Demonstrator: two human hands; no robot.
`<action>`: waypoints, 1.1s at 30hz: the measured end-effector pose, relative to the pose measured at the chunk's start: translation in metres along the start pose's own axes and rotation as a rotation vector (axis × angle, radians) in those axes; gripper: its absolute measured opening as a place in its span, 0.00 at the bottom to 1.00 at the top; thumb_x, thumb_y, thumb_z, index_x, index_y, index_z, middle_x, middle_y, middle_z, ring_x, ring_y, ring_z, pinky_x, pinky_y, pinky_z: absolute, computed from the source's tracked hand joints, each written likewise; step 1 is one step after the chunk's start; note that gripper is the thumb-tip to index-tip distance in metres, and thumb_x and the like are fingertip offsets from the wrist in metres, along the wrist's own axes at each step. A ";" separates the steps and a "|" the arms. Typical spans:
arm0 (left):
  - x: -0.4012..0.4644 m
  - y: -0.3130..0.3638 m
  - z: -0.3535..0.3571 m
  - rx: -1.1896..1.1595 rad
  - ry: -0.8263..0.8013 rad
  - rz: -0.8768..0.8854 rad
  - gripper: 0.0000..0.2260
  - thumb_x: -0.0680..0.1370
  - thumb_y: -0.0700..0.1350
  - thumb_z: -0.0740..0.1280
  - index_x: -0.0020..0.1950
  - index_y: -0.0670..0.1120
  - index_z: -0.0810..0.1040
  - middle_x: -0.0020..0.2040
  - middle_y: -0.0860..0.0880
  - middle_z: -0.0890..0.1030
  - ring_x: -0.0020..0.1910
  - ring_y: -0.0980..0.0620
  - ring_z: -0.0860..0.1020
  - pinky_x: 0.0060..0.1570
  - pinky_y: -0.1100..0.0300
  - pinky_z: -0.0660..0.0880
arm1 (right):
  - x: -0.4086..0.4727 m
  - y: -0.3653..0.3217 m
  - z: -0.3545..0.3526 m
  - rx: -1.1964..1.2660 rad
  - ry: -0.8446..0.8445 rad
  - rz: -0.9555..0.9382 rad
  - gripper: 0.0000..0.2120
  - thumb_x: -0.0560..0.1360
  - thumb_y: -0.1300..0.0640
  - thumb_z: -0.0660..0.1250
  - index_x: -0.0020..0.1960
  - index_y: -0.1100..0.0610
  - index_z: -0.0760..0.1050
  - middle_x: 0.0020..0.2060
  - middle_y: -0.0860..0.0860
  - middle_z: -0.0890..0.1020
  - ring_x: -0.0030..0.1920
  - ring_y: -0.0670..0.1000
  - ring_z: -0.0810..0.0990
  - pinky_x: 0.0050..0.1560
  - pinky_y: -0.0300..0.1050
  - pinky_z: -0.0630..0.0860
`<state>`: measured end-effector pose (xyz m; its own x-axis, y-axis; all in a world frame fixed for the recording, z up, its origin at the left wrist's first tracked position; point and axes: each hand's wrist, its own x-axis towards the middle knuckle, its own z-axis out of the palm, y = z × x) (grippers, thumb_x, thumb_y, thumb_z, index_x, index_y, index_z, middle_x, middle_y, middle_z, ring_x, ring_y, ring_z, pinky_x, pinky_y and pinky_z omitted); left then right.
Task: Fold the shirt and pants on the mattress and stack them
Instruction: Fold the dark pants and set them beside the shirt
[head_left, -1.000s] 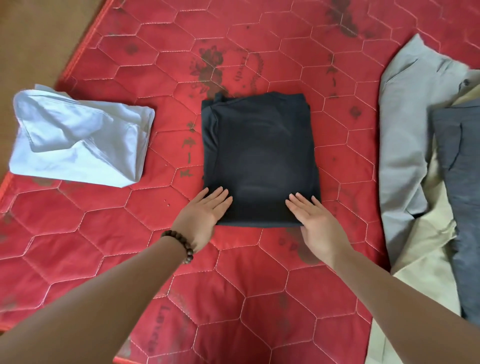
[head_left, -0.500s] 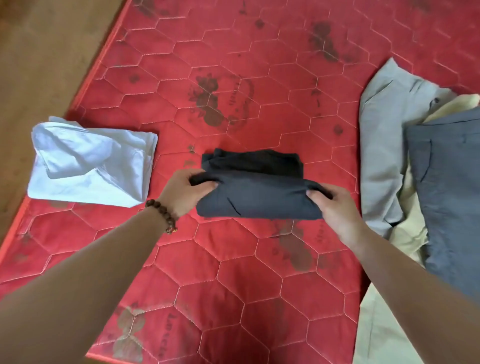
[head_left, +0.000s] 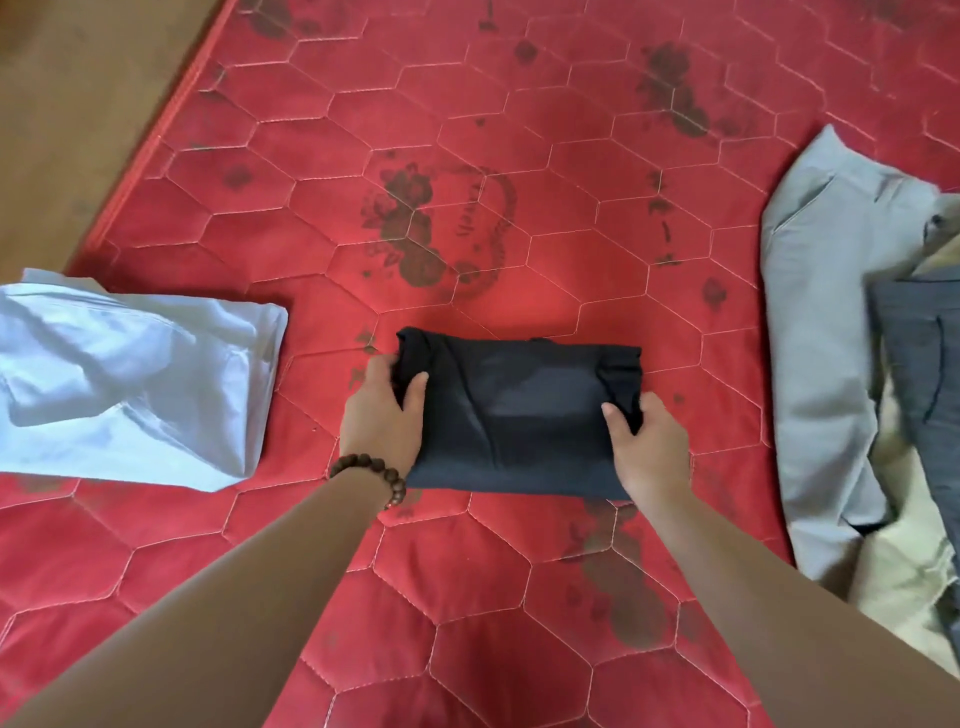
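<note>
A dark folded shirt (head_left: 519, 410) lies as a compact rectangle in the middle of the red quilted mattress (head_left: 467, 597). My left hand (head_left: 382, 415) grips its left edge, thumb on top and fingers tucked under. Its right edge is pinched the same way by my right hand (head_left: 647, 447). A folded white shirt (head_left: 130, 384) rests at the mattress's left edge. On the right lie unfolded light grey pants (head_left: 821, 332), with dark grey pants (head_left: 919, 364) and a beige garment (head_left: 904, 566) partly overlapping them.
The brown floor (head_left: 78, 104) runs along the mattress's left side, beyond its piped edge. Dark printed patterns mark the red cover. A bead bracelet (head_left: 374, 470) sits on my left wrist.
The dark shirt was folded in half from its near edge toward the far side. Both hands went from lying flat on it to gripping the sides of the smaller bundle.
</note>
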<state>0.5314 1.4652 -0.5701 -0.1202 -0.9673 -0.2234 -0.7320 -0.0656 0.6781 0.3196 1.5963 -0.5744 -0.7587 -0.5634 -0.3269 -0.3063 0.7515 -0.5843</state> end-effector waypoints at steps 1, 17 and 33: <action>0.000 0.002 -0.004 0.077 0.075 0.009 0.12 0.79 0.47 0.64 0.60 0.44 0.73 0.51 0.43 0.78 0.51 0.41 0.75 0.46 0.55 0.68 | -0.004 -0.003 0.000 -0.044 0.075 -0.009 0.10 0.77 0.54 0.66 0.50 0.61 0.71 0.42 0.54 0.76 0.45 0.59 0.75 0.41 0.47 0.66; -0.014 -0.004 0.043 0.741 -0.240 0.586 0.26 0.80 0.57 0.51 0.77 0.51 0.58 0.77 0.45 0.60 0.77 0.43 0.55 0.75 0.44 0.49 | -0.005 -0.013 0.058 -0.627 -0.059 -0.652 0.26 0.81 0.45 0.49 0.78 0.48 0.55 0.77 0.49 0.57 0.77 0.51 0.52 0.75 0.63 0.49; -0.038 0.035 0.039 0.718 -0.274 0.526 0.29 0.78 0.48 0.60 0.78 0.47 0.54 0.79 0.42 0.53 0.78 0.43 0.46 0.75 0.42 0.42 | 0.000 0.011 -0.008 -0.414 0.035 -0.277 0.42 0.74 0.40 0.66 0.78 0.51 0.48 0.69 0.59 0.67 0.67 0.59 0.67 0.62 0.54 0.70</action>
<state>0.4844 1.5095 -0.5650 -0.6411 -0.7323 -0.2296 -0.7671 0.6203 0.1636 0.3113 1.6072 -0.5750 -0.6329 -0.7549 -0.1720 -0.6964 0.6521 -0.2998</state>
